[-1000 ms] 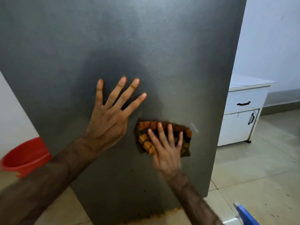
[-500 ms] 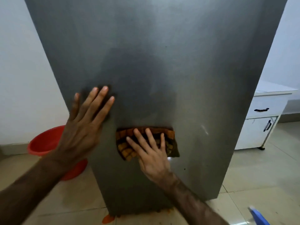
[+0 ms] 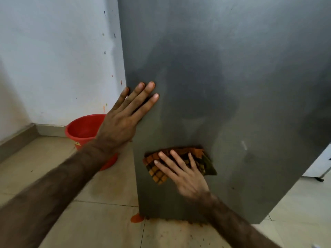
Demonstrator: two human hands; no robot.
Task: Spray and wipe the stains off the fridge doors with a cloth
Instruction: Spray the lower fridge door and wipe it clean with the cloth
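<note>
The right hand point(image 3: 186, 176) is pressing a folded orange-and-brown checked cloth point(image 3: 179, 162) flat against the grey fridge door point(image 3: 232, 86), fingers spread wide over it rather than curled around it; the cloth is sitting low on the door, nearer the door's left edge than its right. The left hand point(image 3: 123, 119) is lying open and flat, empty, against the door's left edge, above and to the left of the cloth, apparently bracing. The cloth's long axis is running roughly across the door, so a sideways sweep looks like the natural stroke. Orange residue point(image 3: 179, 221) is showing along the door's bottom edge, directly below the cloth, with an orange blob point(image 3: 137, 217) on the floor at the door's lower left corner. That stain is lying downward from the right hand, which is clearly the nearer one, so the coming move probably calls for sliding the cloth down toward the bottom edge. A red bucket point(image 3: 84, 127) is standing left of the door.
</note>
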